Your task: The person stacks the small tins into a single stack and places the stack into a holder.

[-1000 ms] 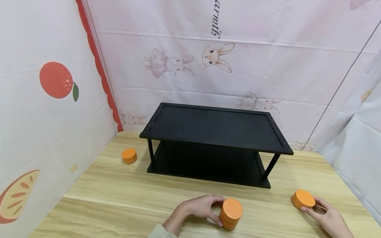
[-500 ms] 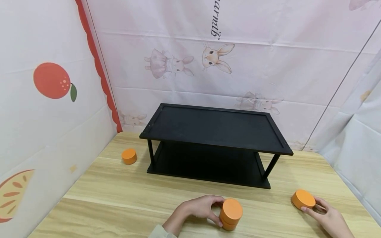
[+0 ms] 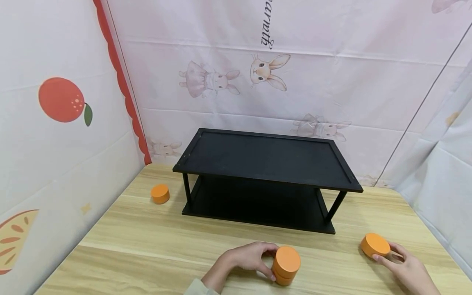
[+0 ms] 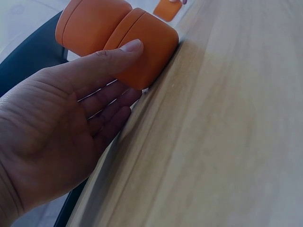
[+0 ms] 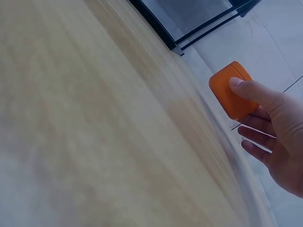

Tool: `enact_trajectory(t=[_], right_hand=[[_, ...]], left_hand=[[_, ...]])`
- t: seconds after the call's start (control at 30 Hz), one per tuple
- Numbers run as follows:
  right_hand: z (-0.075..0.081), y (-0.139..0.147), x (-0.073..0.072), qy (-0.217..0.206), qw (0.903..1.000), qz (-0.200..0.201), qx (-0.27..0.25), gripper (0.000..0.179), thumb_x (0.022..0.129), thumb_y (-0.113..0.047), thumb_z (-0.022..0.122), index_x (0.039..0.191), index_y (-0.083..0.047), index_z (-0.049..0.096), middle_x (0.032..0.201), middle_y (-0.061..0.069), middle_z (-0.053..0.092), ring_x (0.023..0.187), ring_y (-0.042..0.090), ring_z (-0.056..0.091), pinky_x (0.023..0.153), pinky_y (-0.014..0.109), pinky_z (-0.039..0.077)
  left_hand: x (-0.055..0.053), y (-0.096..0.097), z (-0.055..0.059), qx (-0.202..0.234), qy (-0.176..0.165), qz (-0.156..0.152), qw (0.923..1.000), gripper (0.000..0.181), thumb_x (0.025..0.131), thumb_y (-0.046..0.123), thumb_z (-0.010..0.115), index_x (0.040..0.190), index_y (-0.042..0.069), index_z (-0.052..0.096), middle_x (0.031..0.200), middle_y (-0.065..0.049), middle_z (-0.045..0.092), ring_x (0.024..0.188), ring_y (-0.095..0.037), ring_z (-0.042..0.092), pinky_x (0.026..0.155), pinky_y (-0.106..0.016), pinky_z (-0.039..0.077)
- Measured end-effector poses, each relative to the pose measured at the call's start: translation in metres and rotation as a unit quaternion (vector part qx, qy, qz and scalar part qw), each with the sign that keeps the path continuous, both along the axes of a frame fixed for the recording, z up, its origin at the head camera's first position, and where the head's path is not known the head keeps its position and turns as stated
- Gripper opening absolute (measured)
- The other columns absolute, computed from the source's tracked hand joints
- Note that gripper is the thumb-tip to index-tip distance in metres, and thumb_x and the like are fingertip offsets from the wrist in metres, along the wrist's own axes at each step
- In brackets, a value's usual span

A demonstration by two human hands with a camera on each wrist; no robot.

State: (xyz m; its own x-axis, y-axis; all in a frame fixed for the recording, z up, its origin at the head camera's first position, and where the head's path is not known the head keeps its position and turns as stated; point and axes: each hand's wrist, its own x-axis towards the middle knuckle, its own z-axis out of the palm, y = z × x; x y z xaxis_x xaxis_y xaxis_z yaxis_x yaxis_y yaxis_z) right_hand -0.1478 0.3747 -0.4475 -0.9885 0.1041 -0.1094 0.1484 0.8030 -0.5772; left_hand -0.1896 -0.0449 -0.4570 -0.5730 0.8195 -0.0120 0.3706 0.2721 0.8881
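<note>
Two round orange tins are stacked near the table's front edge, an upper tin [image 3: 288, 259] on a lower tin [image 3: 283, 280]. My left hand [image 3: 253, 257] holds the lower tin from the left; the left wrist view has the thumb across its side and the fingers behind. At the right, my right hand [image 3: 407, 264] pinches another round orange tin [image 3: 375, 244] between thumb and fingers. The right wrist view has this tin [image 5: 232, 90] tilted, with a narrow gap between it and the tabletop. A lid seam runs round it.
A black two-tier shelf [image 3: 265, 157] stands mid-table, between and beyond my hands. One more orange tin [image 3: 160, 194] sits left of it on the wooden table [image 3: 166, 246]. Printed cloth walls [image 3: 228, 102] enclose the back and sides.
The tin in my right hand has risen very slightly. My left hand and the stacked tins have stayed in place. The left cloth wall has shifted a little.
</note>
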Motion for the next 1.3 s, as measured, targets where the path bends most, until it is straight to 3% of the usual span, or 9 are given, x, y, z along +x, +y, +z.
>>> enact_trajectory(t=[0.27, 0.77, 1.3], right_hand=[[0.001, -0.003, 0.001, 0.029, 0.9996, 0.002, -0.002, 0.082, 0.085, -0.050, 0.059, 0.132, 0.012, 0.032, 0.132, 0.039, 0.028, 0.113, 0.056, 0.035, 0.079, 0.061, 0.038], [0.021, -0.018, 0.005, 0.074, 0.9970, 0.021, 0.010, 0.072, 0.086, -0.041, 0.063, 0.131, 0.009, 0.037, 0.126, 0.039, 0.038, 0.108, 0.055, 0.041, 0.073, 0.060, 0.041], [0.027, -0.024, 0.002, 0.063, 0.9976, 0.028, 0.011, 0.073, 0.086, -0.042, 0.062, 0.130, 0.009, 0.037, 0.127, 0.039, 0.036, 0.106, 0.055, 0.042, 0.071, 0.058, 0.044]], left_hand=[[0.000, 0.001, 0.000, 0.004, -0.005, -0.002, 1.0000, 0.054, 0.071, 0.009, 0.080, 0.120, 0.012, 0.056, 0.105, 0.018, 0.055, 0.101, 0.001, 0.049, 0.093, -0.021, 0.036], [0.000, 0.000, 0.002, -0.007, 0.006, 0.003, 1.0000, 0.056, 0.070, 0.011, 0.080, 0.121, 0.011, 0.056, 0.106, 0.018, 0.055, 0.102, 0.001, 0.048, 0.094, -0.021, 0.035], [0.001, -0.001, 0.003, -0.012, 0.009, 0.006, 0.9999, 0.057, 0.070, 0.011, 0.081, 0.121, 0.013, 0.056, 0.106, 0.019, 0.055, 0.104, 0.001, 0.047, 0.094, -0.022, 0.035]])
